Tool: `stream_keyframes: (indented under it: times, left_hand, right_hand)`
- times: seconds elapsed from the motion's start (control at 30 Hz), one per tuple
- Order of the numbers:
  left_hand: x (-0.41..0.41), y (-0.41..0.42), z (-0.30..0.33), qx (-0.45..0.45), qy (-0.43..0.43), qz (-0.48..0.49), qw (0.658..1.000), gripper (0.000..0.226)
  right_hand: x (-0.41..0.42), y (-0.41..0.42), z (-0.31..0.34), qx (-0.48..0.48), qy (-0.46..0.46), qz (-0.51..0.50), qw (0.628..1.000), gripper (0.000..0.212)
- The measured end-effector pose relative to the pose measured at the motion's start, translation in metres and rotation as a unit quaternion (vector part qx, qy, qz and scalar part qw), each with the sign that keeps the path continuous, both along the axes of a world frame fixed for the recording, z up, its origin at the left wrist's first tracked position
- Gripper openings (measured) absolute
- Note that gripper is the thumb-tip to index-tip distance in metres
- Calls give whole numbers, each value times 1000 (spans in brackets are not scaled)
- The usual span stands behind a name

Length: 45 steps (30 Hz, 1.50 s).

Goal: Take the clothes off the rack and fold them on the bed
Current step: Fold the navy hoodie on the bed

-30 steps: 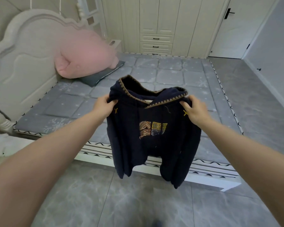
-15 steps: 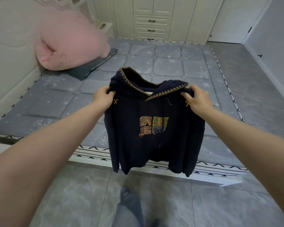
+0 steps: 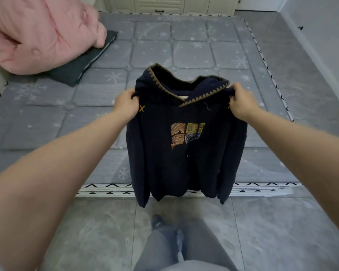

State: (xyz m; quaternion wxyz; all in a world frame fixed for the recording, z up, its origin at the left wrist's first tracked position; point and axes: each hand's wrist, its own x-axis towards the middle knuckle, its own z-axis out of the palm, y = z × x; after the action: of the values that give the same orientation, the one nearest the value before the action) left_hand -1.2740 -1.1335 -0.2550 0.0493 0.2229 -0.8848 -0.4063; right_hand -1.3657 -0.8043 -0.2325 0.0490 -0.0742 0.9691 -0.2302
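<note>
A grey quilted bed (image 3: 164, 45) fills a tiled bedroom, a pink pillow (image 3: 37, 32) at its head. Standing at its edge, a person holds a navy hoodie (image 3: 184, 149) in the air, left hand (image 3: 125, 105) and right hand (image 3: 241, 103) pinching the shoulders between curled fingers. Held so, it hangs flat, apparently ready for laying down and folding.

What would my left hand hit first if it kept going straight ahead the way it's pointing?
Probably the grey quilted mattress. The left hand grips the navy hoodie and points forward over the bed, away from the pink pillow; depth is unclear.
</note>
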Motion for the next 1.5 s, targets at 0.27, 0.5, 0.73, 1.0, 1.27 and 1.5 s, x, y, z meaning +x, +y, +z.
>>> stream_keyframes:
  times: [0.27, 0.5, 0.73, 1.0, 1.27, 1.5]
  left_hand:
    - [-51, -19, -26, -171, -4, -32, 985, 17]
    - [-93, -4, -45, -232, -130, 38, 963, 23]
    - [-152, 2, -94, 60, -134, 113, 983, 20]
    - [-194, -17, -160, 17, -159, 112, 981, 28]
    - [-236, -49, -252, 38, -176, 62, 982, 26]
    - [-250, -64, -308, 45, -174, 32, 983, 25]
  right_hand:
    - [-58, -6, -29, 233, 41, -43, 971, 32]
    - [-110, -16, -58, 22, -116, -96, 988, 21]
    - [-161, -29, -112, -219, -167, -232, 933, 16]
    - [-212, -45, -195, -151, -165, -166, 960, 22]
    - [-241, -65, -261, -72, -129, -132, 980, 25]
    - [-253, -77, -320, -32, -121, -99, 987, 26]
